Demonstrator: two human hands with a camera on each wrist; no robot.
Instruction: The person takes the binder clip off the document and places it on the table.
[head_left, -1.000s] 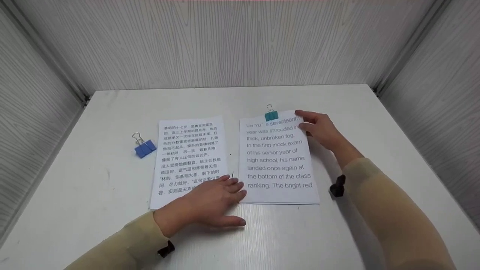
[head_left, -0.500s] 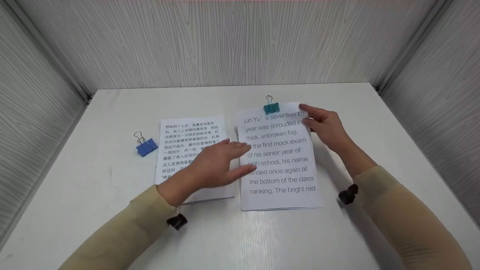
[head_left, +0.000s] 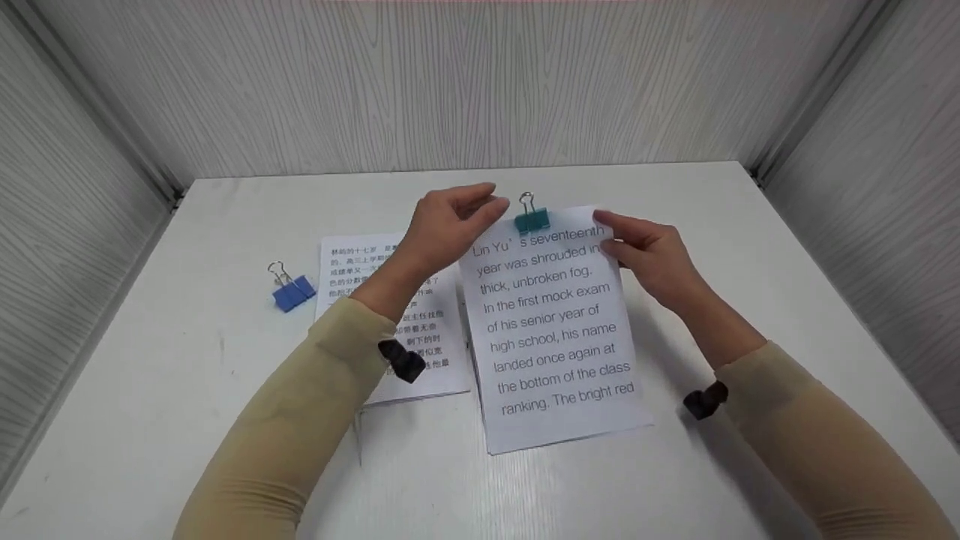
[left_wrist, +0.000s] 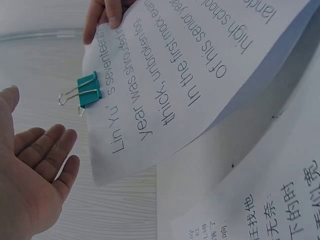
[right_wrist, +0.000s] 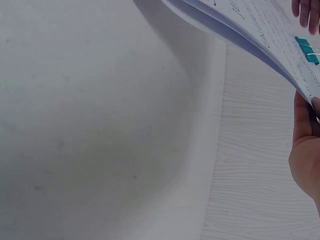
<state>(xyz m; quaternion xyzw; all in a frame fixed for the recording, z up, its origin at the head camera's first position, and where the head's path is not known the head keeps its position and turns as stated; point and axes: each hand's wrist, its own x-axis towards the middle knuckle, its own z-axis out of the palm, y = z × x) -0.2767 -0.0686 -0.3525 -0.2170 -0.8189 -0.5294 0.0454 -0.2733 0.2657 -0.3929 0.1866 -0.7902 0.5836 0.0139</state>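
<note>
White table [head_left: 187,420] underneath; on it, left of the English stack [head_left: 559,330], a Chinese stack [head_left: 435,360] and a loose blue clip [head_left: 291,292]. English stack lifted at its far end, pinched at the top right corner by right hand [head_left: 649,259]. Left hand [head_left: 450,221] spread, empty, just left of the teal clip [head_left: 532,220]. Risk: sheets fanning or sagging out if the pinch slackens; clip knocked askew by a clumsy reach.

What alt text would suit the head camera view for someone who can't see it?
A right hand lifts the top corner of an English-text paper stack held by a teal binder clip, while the open left hand reaches toward the clip. A Chinese-text stack and blue binder clip lie left.
</note>
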